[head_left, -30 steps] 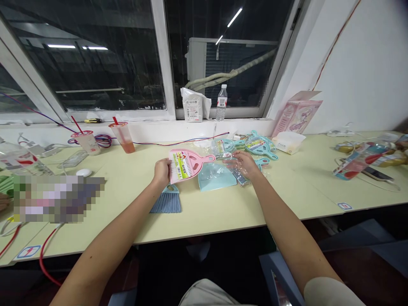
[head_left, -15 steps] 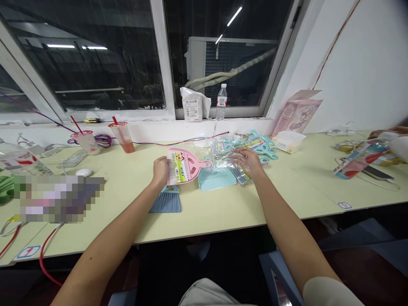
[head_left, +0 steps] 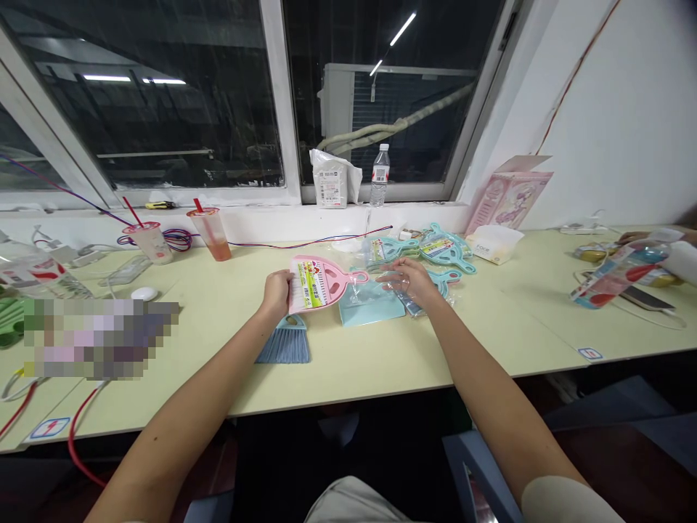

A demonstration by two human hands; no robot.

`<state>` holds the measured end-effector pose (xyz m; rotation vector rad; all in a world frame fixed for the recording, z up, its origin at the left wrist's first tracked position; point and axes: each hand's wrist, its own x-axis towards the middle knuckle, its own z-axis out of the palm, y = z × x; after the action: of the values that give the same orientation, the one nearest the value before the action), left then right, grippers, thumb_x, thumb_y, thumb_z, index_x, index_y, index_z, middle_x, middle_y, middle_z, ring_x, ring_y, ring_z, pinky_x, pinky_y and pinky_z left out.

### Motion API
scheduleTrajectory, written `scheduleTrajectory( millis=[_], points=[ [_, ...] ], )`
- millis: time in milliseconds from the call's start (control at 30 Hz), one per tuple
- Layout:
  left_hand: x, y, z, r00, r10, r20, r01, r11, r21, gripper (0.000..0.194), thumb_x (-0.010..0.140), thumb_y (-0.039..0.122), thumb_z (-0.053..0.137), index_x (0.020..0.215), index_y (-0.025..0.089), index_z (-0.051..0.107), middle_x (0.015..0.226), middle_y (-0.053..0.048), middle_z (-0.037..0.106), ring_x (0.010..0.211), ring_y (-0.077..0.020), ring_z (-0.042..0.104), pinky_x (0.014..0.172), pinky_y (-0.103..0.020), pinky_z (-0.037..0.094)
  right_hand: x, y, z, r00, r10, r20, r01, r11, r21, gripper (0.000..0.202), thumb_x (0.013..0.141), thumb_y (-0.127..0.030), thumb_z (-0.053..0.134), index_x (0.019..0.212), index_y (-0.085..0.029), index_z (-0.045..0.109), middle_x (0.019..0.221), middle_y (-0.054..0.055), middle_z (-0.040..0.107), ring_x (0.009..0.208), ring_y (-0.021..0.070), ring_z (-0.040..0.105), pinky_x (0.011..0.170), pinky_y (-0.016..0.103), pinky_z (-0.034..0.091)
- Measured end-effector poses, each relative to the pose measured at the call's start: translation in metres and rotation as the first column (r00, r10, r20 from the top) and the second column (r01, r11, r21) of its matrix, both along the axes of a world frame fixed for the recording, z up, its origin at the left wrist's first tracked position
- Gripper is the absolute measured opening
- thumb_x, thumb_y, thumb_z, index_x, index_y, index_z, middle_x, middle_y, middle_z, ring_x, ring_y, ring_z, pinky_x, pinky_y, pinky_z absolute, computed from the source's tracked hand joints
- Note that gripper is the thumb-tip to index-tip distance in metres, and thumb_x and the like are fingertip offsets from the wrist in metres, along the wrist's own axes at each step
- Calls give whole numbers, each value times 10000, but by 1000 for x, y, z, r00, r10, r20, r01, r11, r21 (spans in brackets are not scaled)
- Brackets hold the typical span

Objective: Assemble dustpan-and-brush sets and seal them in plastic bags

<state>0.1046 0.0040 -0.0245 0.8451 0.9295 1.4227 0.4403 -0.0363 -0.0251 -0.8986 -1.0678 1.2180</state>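
Note:
My left hand grips the pink dustpan by its wide end. A brush with pale bristles and a printed label lies in that dustpan, whose handle points right. Fingers partly curled, my right hand holds a crinkled clear plastic bag beside the dustpan's handle. The film hangs over a light blue dustpan on the table. Below my left hand lies a blue hand brush, its top partly hidden.
Several wrapped teal dustpan sets lie behind my right hand. A tissue pack and pink box stand at the back right. Drink cups line the back left. At far right are a large bottle and part of another person's hand.
The plastic bag has moved down and toward me, off the teal sets, and now hangs over the light blue dustpan. The pink dustpan has shifted slightly right.

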Motion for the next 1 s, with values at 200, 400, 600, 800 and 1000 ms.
scheduleTrajectory(
  millis=[200,400,600,800,1000],
  points=[
    [0,1,0,996,-90,-18,90,996,-16,166,617,152,627,782,137,620,710,-60,664,706,-242,698,642,-347,581,-14,-2,-3,994,109,21,-108,993,-47,208,746,-249,760,862,-216,591,966,47,736,845,300,778,693,448,654],
    [3,-4,3,977,-212,-34,209,976,-64,196,704,155,638,886,96,683,785,-104,715,704,-223,699,602,-308,571,-23,-8,3,989,146,-19,-147,986,-78,192,743,-212,754,898,-209,641,982,57,748,868,309,778,719,453,655],
    [8,-10,5,950,-311,-33,304,944,-127,146,805,157,657,913,73,709,868,-138,731,741,-204,697,663,-312,600,-32,-8,0,988,144,-61,-149,985,-87,162,764,-153,693,918,-199,672,959,79,771,899,286,775,754,413,658],
    [7,-14,10,948,-316,-41,309,944,-113,111,835,152,668,918,95,715,944,-137,726,808,-196,695,718,-293,598,-33,-4,-5,991,90,-97,-99,991,-87,227,749,-69,652,951,-160,705,947,103,781,873,257,782,805,370,656],
    [8,-21,19,892,-450,45,445,856,-265,296,921,256,606,1137,77,701,1110,-193,734,970,-288,733,842,-399,615,-30,-2,-5,988,103,-114,-111,992,-65,192,759,-108,662,936,-167,711,946,94,780,890,260,779,821,381,654]
  ],
)
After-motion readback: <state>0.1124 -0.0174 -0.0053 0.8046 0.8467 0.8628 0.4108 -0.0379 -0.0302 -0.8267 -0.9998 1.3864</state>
